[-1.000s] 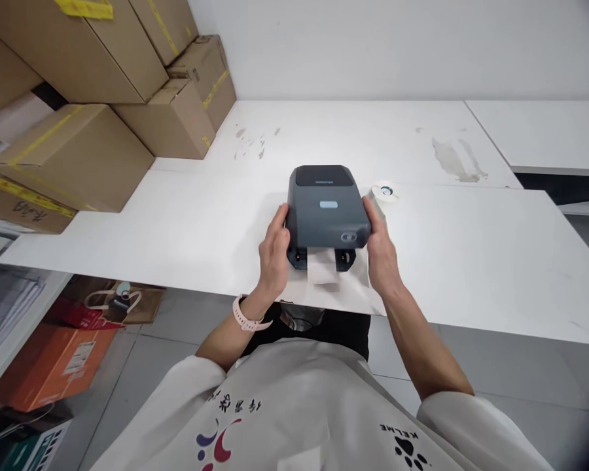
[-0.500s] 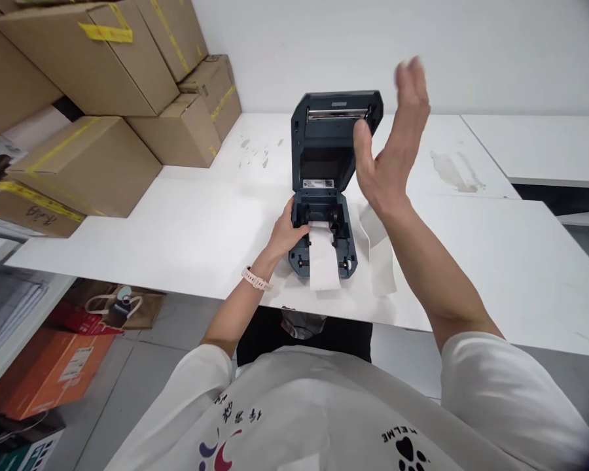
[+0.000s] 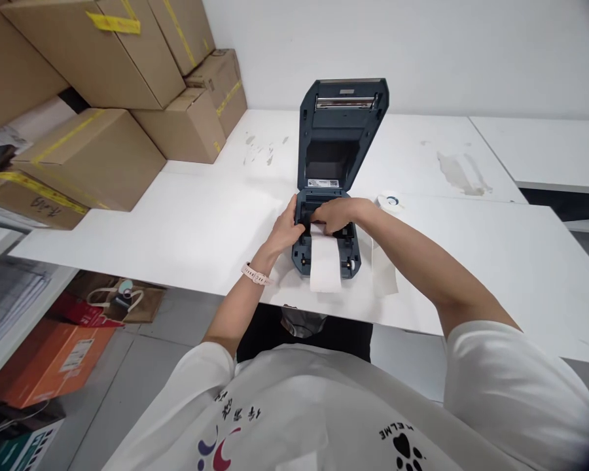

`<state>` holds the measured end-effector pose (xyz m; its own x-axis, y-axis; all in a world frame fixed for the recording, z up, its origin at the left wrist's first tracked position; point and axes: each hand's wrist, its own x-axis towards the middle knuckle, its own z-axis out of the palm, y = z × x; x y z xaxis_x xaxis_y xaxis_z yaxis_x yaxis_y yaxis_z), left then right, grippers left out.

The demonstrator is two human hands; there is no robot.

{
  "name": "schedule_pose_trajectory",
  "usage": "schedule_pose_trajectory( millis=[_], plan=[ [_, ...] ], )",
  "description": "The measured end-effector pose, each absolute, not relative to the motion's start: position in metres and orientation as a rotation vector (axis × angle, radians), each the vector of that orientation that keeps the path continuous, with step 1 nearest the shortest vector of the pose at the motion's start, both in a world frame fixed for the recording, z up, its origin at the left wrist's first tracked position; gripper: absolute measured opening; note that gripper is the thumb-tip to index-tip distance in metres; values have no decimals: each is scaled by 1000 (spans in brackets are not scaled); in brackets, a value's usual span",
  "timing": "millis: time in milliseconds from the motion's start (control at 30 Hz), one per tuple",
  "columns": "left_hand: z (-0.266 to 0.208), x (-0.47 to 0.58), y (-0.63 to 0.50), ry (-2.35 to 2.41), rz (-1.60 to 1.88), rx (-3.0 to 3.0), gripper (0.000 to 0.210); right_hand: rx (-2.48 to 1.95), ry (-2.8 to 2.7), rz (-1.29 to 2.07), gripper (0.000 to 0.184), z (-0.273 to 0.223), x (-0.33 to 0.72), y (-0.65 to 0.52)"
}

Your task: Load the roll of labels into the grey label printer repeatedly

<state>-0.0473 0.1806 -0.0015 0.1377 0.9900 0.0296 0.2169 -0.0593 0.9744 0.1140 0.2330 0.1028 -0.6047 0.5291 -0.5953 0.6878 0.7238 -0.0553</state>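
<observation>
A dark blue label printer [image 3: 302,261] stands on the white table with its lid [image 3: 343,127] raised. A strip of white label paper [image 3: 326,265] runs out over its front edge. My left hand [image 3: 285,229] grips the printer's left side, thumb over the rim and fingers along the outer wall. Inside the printer, my right hand [image 3: 334,214] is closed, its fingers bent down at the back end of the paper strip. Its fingertips are partly hidden, so what they hold cannot be made out.
Cardboard boxes [image 3: 93,157] are stacked at the left of the table [image 3: 216,222]. A small white roll [image 3: 390,201] lies behind my right forearm. Loose backing paper [image 3: 383,271] lies right of the printer. An orange box [image 3: 53,363] stands below at the left.
My right hand has come down from beside the raised lid into the printer. Its lowered arm now leaves the white roll visible. My left hand keeps its grip on the printer's side.
</observation>
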Motion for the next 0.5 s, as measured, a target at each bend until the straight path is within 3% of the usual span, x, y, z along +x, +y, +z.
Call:
schedule_pose_trajectory(
  millis=[167, 267, 367, 433, 500],
  plan=[
    [-4, -47, 178, 1243, 1040, 1384, 106, 865, 2523, -888, 42, 127, 151, 232],
    [-7, -46, 174, 1244, 1070, 1386, 101, 911, 2819, -1306, 46, 141, 226, 203],
    [-9, -44, 170, 1256, 1105, 1402, 97, 1078, 2950, -1644, 32, 133, 319, 159],
    [-8, -41, 168, 1271, 1132, 1403, 95, 1499, 2811, -1637, 20, 115, 366, 137],
    [-6, -39, 167, 1284, 1148, 1395, 95, 1854, 2628, -1513, 19, 94, 391, 126]
  ],
)
